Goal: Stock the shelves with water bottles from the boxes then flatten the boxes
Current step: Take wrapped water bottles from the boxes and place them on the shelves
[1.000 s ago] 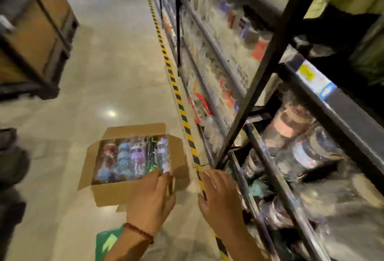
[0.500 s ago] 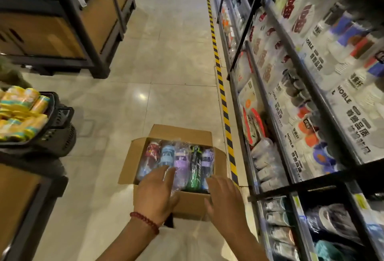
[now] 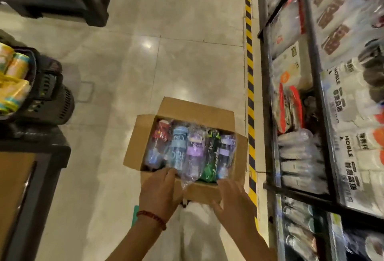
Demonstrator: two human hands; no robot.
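Both of mine are loose-fingered at the near edge of the open box [image 3: 207,192]: left hand [image 3: 161,192] touching wrapped bottles [image 3: 191,152], right hand [image 3: 233,200] gripping nothing.

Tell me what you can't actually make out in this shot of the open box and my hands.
Head view only:
- Bottles under the top row in the box: hidden by the wrapped bottles.
- Left hand fingertips: whether they touch the wrap is unclear from blur.
- Right hand palm side: turned away, so contact with the box is unclear.
- Shelf goods: labels mostly blurred.
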